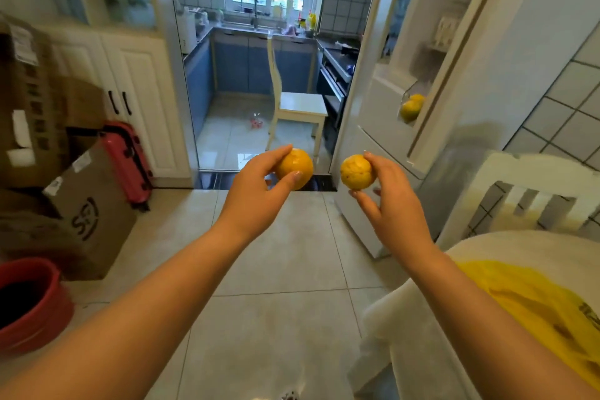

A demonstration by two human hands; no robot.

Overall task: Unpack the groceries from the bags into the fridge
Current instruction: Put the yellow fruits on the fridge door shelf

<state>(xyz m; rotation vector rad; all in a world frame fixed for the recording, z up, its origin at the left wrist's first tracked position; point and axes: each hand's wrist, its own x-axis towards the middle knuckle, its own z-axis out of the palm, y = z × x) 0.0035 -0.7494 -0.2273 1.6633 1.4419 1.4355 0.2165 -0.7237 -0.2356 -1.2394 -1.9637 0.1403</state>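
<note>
My left hand (259,191) grips one orange (297,169) between thumb and fingers, held out over the tiled floor. My right hand (389,198) holds a second, rougher-skinned orange (355,172) a little to the right. Both fruits hang at about the same height, apart from each other. The white fridge (373,146) stands to the right with its door (461,52) swung open, and oranges (410,107) sit on a shelf inside. A yellow plastic bag (532,302) lies on the round white table (487,247) at the lower right.
Cardboard boxes (87,217) and a red suitcase (126,162) stand at the left, with a red bucket (29,302) near the bottom left. A white chair (298,107) stands in the kitchen doorway ahead. Another white chair (519,191) is beside the table.
</note>
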